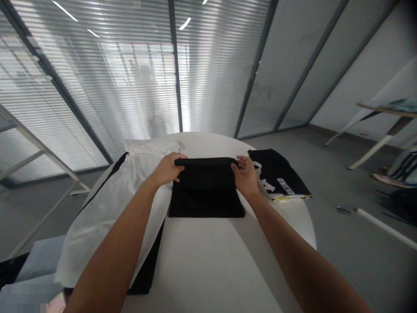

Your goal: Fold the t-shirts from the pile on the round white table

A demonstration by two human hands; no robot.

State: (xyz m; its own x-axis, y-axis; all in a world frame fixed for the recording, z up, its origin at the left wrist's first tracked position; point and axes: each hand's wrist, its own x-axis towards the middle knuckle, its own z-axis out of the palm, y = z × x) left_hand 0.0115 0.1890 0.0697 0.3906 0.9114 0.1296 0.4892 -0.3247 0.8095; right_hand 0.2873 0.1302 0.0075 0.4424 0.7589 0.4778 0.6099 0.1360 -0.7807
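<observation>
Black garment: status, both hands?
Left hand, right hand grip far edge of folded black garment. White garment left, printed black shirt right. Nothing obstructing.

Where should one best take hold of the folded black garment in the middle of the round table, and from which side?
Probably at the two far corners of the folded black garment, from its left and right ends, where the left hand and right hand pinch it: that far edge is straight and lies flat.

Round white table (208,261) here, with a folded black garment (206,191) lying flat in the middle, a white garment with black trim (114,208) draped over its left edge, and a black printed shirt (276,174) on the right.
</observation>
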